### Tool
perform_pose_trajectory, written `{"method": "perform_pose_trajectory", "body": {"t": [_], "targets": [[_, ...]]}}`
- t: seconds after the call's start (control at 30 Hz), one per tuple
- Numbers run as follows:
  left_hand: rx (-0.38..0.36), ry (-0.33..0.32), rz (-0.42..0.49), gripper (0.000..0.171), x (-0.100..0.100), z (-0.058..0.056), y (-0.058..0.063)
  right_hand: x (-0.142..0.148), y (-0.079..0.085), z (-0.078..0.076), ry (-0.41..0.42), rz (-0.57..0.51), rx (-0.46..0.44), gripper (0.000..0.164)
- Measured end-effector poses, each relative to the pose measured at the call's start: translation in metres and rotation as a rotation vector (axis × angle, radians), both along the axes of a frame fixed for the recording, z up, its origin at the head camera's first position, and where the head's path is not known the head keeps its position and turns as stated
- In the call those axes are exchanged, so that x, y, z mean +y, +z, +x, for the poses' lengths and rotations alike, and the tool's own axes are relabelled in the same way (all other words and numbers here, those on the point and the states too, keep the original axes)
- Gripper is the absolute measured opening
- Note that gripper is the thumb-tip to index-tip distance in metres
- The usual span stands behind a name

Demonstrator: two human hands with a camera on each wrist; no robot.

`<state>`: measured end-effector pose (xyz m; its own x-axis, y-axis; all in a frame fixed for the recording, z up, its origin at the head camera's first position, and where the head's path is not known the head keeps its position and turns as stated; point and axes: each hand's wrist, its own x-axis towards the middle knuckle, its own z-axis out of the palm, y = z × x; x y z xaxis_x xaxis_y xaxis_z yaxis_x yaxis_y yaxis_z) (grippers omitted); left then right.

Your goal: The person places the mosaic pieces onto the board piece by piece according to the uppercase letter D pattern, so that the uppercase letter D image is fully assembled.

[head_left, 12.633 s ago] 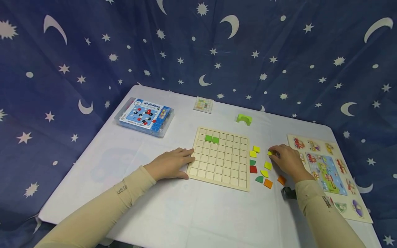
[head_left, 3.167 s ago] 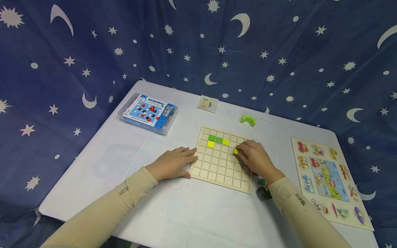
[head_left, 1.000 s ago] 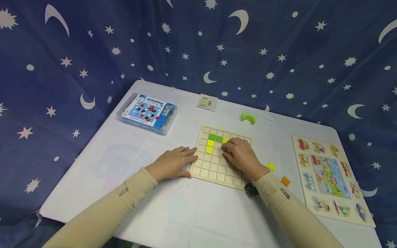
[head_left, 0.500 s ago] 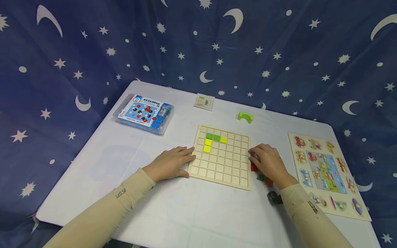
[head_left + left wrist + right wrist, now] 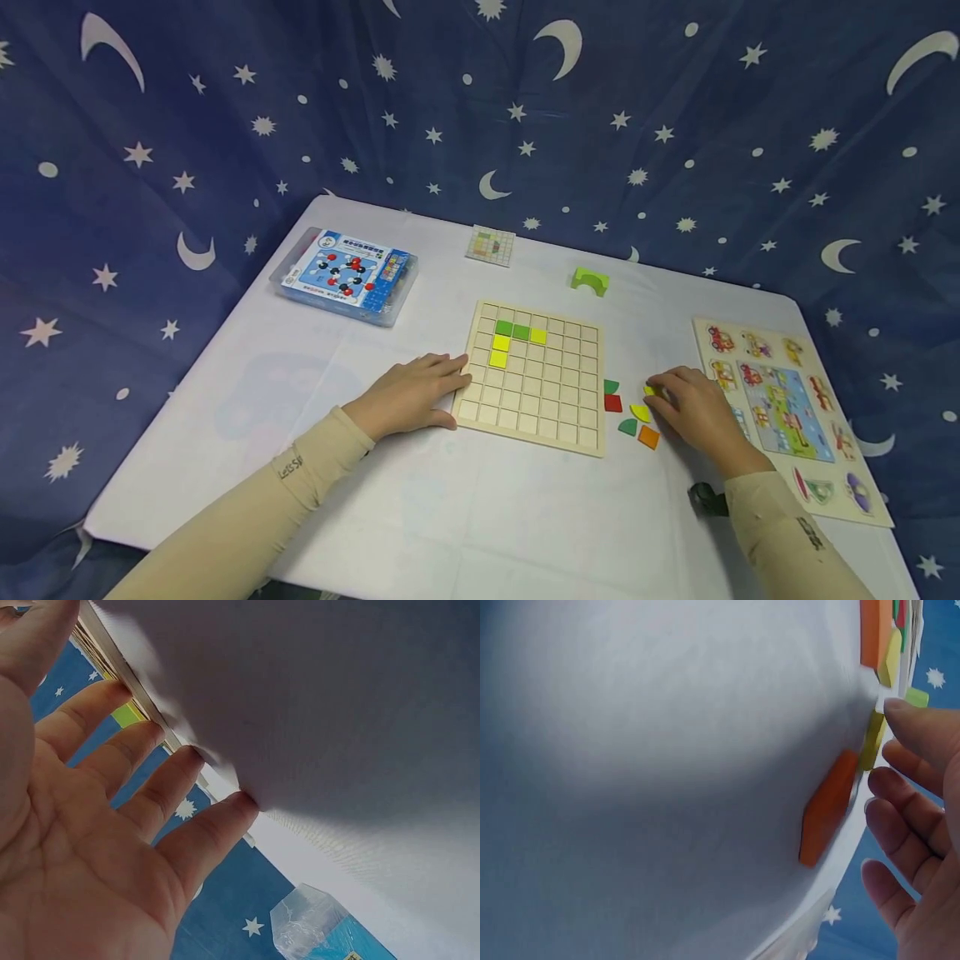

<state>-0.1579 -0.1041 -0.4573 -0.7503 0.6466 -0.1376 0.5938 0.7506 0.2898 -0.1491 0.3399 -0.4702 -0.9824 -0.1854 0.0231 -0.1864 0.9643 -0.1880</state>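
Note:
A wooden grid board (image 5: 540, 392) lies mid-table, with green square tiles (image 5: 521, 332) in its upper rows and yellow square tiles (image 5: 499, 342) beside and below them. My left hand (image 5: 408, 396) rests on the table, its outstretched fingertips touching the board's left edge. Right of the board, my right hand (image 5: 697, 412) pinches a yellow tile (image 5: 874, 739) between thumb and fingers, low at the tabletop. Around it lie a red square (image 5: 612, 403), green quarter-round tiles (image 5: 627, 427), a yellow quarter-round (image 5: 640, 413) and an orange square (image 5: 648, 437). Another orange tile (image 5: 829, 810) shows near that hand.
A pattern card (image 5: 491, 246) and a light-green arch block (image 5: 590, 282) lie behind the board. At the back left sits a plastic box (image 5: 345, 277) with a molecule picture. A picture puzzle board (image 5: 795, 417) lies at the right, partly behind the right hand.
Over the last second my right hand has gone from above the board rightward to the loose tiles. Compared with the oldest frame, three yellow squares have joined the board. The left hand stays put.

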Motion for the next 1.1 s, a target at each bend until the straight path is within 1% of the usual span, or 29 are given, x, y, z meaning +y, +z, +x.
{"method": "perform_pose_trajectory", "body": {"t": [0.1, 0.2, 0.33, 0.57, 0.73, 0.9, 1.1], "targets": [[-0.001, 0.002, 0.006, 0.075, -0.0002, -0.0001, 0.0004, 0.0045, 0.0017, 0.0022, 0.019, -0.018, 0.004, 0.030], [0.000, 0.000, 0.006, 0.074, -0.0005, -0.0002, 0.0003, 0.0068, 0.0026, 0.0032, 0.030, -0.032, -0.019, 0.031], [0.009, -0.003, 0.004, 0.074, -0.0003, -0.0005, 0.0000, 0.0074, 0.0024, 0.0035, 0.025, -0.036, -0.043, 0.031], [0.000, -0.005, 0.002, 0.074, -0.0004, -0.0004, -0.0005, 0.0065, -0.0004, 0.0026, 0.007, -0.041, -0.032, 0.030], [0.001, -0.007, 0.006, 0.074, -0.0006, 0.0002, 0.0000, 0.0042, 0.0005, 0.0012, 0.005, -0.043, -0.034, 0.027], [0.007, -0.009, 0.007, 0.074, -0.0009, 0.0002, -0.0003, 0.0019, 0.0020, -0.0002, 0.012, -0.048, -0.043, 0.028], [0.013, -0.011, 0.011, 0.074, -0.0007, 0.0005, -0.0001, 0.0026, -0.0005, -0.0011, 0.020, -0.051, -0.027, 0.028]]}}
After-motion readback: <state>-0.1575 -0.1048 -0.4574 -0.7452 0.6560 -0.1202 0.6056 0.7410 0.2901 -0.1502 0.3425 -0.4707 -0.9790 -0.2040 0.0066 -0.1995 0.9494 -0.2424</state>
